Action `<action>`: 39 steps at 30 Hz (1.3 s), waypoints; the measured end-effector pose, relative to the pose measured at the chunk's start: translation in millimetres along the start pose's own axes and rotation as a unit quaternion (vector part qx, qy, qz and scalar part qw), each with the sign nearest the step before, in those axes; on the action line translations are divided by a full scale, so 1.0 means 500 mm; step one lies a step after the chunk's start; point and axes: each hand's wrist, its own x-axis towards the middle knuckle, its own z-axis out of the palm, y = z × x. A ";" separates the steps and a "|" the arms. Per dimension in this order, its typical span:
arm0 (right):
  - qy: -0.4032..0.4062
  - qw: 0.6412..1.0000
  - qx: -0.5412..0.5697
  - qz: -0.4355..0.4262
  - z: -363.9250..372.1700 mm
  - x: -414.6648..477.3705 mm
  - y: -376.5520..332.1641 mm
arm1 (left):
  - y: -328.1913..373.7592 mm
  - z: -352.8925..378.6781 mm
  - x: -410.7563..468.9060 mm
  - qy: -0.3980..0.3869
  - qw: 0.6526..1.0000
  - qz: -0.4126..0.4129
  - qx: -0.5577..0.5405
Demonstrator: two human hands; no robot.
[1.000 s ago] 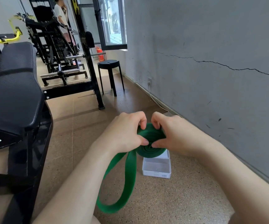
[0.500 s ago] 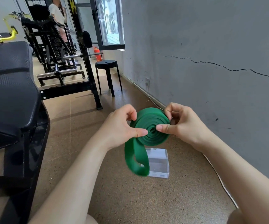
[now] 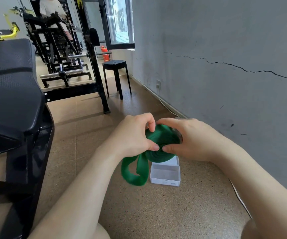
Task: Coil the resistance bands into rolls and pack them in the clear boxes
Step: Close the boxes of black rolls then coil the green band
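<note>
Hands: both raised in front of me, above the floor (image 3: 156, 213), meeting on the band (image 3: 163, 144).

Left hand (image 3: 132, 135): gripped the coil (image 3: 161, 154) from its left. The thumb pressed on the near face close to the centre and the forefinger curled over the top edge. The other fingers were tucked behind and hidden from me.

Right hand (image 3: 192, 140): gripped the coil from its right. The thumb lay on the near face with its tip almost touching my left thumb. The fingers wrapped round the far side, mostly hidden.

Band: green, most of it wound into a flat spiral held between the two hands, its face tilted towards me. The unwound end hung as a short loop (image 3: 136, 173) below my left hand, blurred, and clear of the floor.

Box (image 3: 165, 175): clear, on the floor under the coil and just right of the loop. Its lid (image 3: 173, 161) stood open at the back, partly covered by the coil.

Surroundings: a black bench (image 3: 13, 94) at my left. A black stool (image 3: 115, 66) stood by the grey wall (image 3: 225, 100), which had a long crack (image 3: 242, 69). A red extinguisher (image 3: 105, 53) stood behind the stool. A white cable (image 3: 166, 105) ran along the wall's foot. Black racks (image 3: 61, 57) stood further off, with another person (image 3: 50, 7) behind them.
</note>
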 end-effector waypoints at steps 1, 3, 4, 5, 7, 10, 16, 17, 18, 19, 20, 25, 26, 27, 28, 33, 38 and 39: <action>0.012 1.000 0.007 -0.010 -0.001 0.002 -0.004 | 0.000 0.000 0.001 -0.002 1.000 -0.001 0.000; 0.026 0.999 0.016 -0.026 0.000 0.004 -0.007 | -0.002 0.000 0.001 -0.002 1.000 -0.003 -0.007; 0.031 0.999 0.026 -0.029 0.000 0.004 -0.006 | -0.003 0.000 0.000 0.000 1.000 -0.006 -0.016; 0.038 0.998 0.044 -0.029 0.000 0.005 -0.003 | -0.004 -0.002 0.000 0.003 1.000 -0.009 -0.027; 0.049 0.995 0.085 -0.035 0.005 0.007 0.004 | -0.005 -0.005 -0.001 0.008 0.999 -0.008 -0.042; 0.056 0.982 0.173 -0.046 0.014 0.013 0.008 | -0.009 -0.007 -0.002 0.018 0.999 -0.014 -0.046; 0.075 0.953 0.293 -0.020 0.018 0.009 0.023 | -0.024 -0.012 -0.003 0.026 0.997 -0.028 -0.069; 0.080 0.948 0.306 -0.016 0.016 0.008 0.027 | -0.030 -0.017 -0.003 0.027 0.996 -0.031 -0.082; 0.083 0.944 0.318 -0.011 0.015 0.007 0.030 | -0.035 -0.020 -0.004 0.025 0.994 -0.034 -0.103; 0.084 0.941 0.327 -0.009 0.014 0.007 0.033 | -0.038 -0.021 -0.006 0.022 0.992 -0.036 -0.119; 0.084 0.939 0.332 -0.008 0.013 0.007 0.035 | -0.038 -0.023 -0.007 0.022 0.992 -0.036 -0.122; 0.084 0.937 0.340 -0.008 0.012 0.007 0.038 | -0.022 -0.035 -0.013 0.034 0.996 -0.021 -0.074; 0.084 0.937 0.340 -0.009 0.010 0.007 0.037 | -0.021 -0.039 -0.014 0.027 0.997 -0.020 -0.063; 0.084 0.938 0.337 -0.010 0.009 0.006 0.037 | -0.019 -0.042 -0.015 0.015 0.998 -0.021 -0.055; 0.083 0.939 0.333 -0.010 0.008 0.005 0.036 | -0.017 -0.043 -0.016 0.000 0.998 -0.023 -0.051; 0.082 0.924 0.373 -0.009 0.003 0.002 0.031 | -0.019 -0.046 -0.022 -0.030 0.998 -0.015 -0.051; 0.085 0.910 0.405 -0.008 -0.001 0.002 0.024 | -0.013 -0.050 -0.026 -0.062 0.996 0.006 -0.071; 0.088 0.909 0.408 -0.005 -0.002 0.001 0.024 | -0.011 -0.048 -0.027 -0.062 0.995 0.011 -0.072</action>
